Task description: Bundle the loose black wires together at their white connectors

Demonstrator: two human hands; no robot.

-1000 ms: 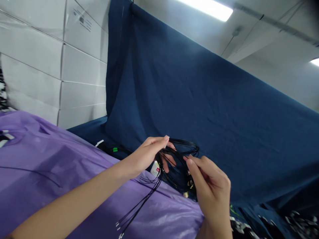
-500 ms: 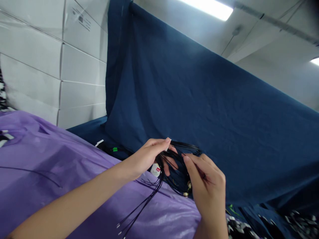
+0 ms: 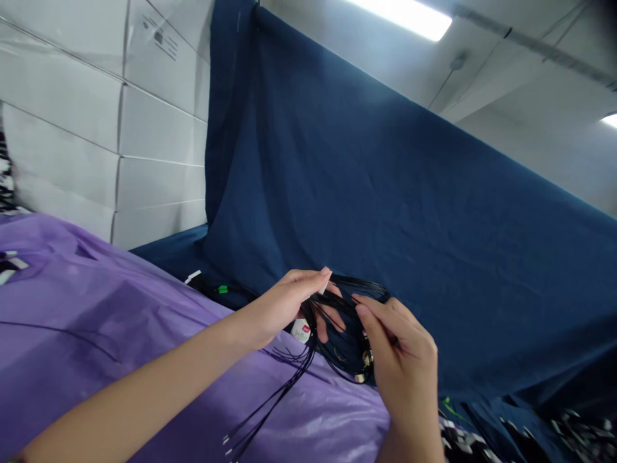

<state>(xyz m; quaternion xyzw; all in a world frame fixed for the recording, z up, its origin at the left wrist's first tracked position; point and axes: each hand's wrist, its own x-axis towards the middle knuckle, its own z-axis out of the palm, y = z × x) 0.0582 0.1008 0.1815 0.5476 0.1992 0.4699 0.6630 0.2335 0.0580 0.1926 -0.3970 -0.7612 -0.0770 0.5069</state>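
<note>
My right hand [image 3: 405, 347] has shifted nearer my left hand [image 3: 284, 302]; fingers of both pinch looped black wires [image 3: 312, 341] above creased, glossy purple sheeting [image 3: 159, 302], draped blue cloth [image 3: 385, 180] behind.

Workshop, by look: I see white cartons [image 3: 161, 119] stacked at my left, blue cloth [image 3: 385, 180] hung ahead, strip light [image 3: 409, 15] overhead, bundled black cables [image 3: 311, 316] before me.
</note>
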